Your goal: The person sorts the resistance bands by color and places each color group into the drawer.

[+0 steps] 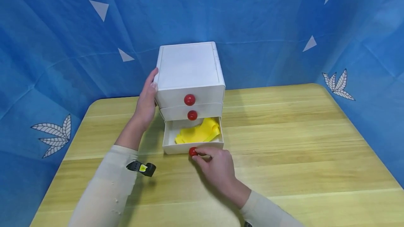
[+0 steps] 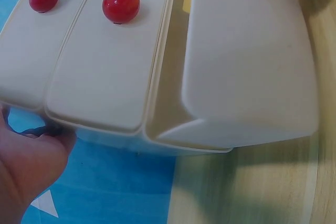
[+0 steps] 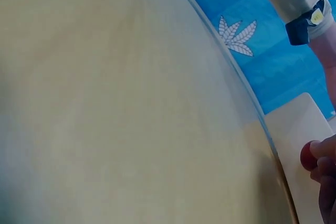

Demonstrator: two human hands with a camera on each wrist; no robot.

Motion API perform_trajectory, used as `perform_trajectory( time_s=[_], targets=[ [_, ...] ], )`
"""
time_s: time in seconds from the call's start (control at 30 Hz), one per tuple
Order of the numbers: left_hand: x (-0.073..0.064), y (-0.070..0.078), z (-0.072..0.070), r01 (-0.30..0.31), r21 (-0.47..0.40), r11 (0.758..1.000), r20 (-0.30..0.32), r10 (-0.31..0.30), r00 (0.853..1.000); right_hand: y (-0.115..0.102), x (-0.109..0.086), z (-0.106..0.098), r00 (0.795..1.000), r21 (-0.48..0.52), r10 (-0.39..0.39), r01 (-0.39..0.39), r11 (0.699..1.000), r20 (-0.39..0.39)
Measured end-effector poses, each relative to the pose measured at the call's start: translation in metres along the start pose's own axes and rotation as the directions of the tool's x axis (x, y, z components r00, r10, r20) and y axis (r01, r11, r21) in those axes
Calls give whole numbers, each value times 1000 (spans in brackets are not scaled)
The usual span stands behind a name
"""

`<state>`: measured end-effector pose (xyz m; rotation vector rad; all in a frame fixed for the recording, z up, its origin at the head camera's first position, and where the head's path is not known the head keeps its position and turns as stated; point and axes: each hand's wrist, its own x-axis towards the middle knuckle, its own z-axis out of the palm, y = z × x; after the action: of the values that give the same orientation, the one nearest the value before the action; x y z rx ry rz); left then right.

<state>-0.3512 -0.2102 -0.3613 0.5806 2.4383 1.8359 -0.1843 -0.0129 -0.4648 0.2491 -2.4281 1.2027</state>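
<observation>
A white drawer unit [image 1: 189, 66] with three stacked drawers stands toward the back of the table. Its bottom drawer [image 1: 175, 149] is pulled out, and a folded yellow cloth-like piece [image 1: 199, 132] lies inside. My right hand [image 1: 219, 167] pinches that drawer's red knob [image 1: 192, 151] between thumb and fingers; the right wrist view shows the same knob [image 3: 308, 156] at its edge. Against the unit's left side rests my left hand [image 1: 146, 106], its fingers partly hidden behind the unit in the left wrist view. The middle drawer [image 2: 100, 72] and top drawer [image 2: 26, 61] are closed.
Two more red knobs, an upper one [image 1: 189, 100] and a middle one [image 1: 192, 115], stick out from the closed drawers. A blue curtain [image 1: 268, 16] hangs behind and beside the wooden table [image 1: 300, 143]. A black strap device [image 1: 142, 167] sits on the left sleeve.
</observation>
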Motion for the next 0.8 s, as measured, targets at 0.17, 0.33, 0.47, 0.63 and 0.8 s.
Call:
perform_trajectory(
  time_s=[0.17,0.33,0.47,0.63,0.8],
  targets=[
    [0,-1,1,-10,-14,1000,0,10,1000,3,7,2,1000,6,27,-27,1000,-6],
    [0,0,1,-1,-21,1000,-2,1,1000,6,14,3,998,4,70,-70,998,2],
    [-1,2,1,12,-18,1000,-2,-12,1000,7,19,4,995,-12,103,-103,995,11],
    [-2,3,0,20,-16,1000,-3,-20,1000,10,25,6,990,-18,140,-140,990,11],
    [-1,3,0,24,-31,999,0,-24,1000,13,30,7,990,-12,139,-139,990,-2]
  ],
)
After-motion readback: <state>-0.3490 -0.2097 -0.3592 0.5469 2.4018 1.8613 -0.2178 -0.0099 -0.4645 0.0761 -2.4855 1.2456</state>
